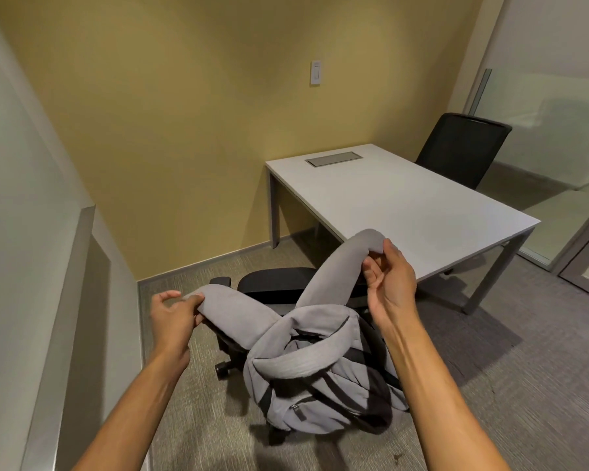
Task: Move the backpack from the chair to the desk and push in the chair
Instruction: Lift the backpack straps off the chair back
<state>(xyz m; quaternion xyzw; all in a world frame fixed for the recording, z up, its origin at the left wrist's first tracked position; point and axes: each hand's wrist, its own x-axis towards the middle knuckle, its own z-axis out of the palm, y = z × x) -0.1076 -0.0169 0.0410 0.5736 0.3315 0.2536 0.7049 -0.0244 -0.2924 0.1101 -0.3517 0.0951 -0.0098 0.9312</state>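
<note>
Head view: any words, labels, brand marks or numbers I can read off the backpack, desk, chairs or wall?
None can be read.
Backpack: plain grey fabric, no logo or tag showing.
Desk: bare white top; its metal cable hatch is unmarked.
Wall switch plate: too small to show any marking.
Both chairs: no labels visible.

Small office: desk (405,205), swivel chairs, glass partition (558,130)

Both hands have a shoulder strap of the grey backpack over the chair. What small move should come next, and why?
Probably lift the backpack by its straps and swing it right, toward the white desk. The left hand and right hand each grip a strap, the bag sits over the black chair, and the desktop nearby looks bare enough to take it.
</note>
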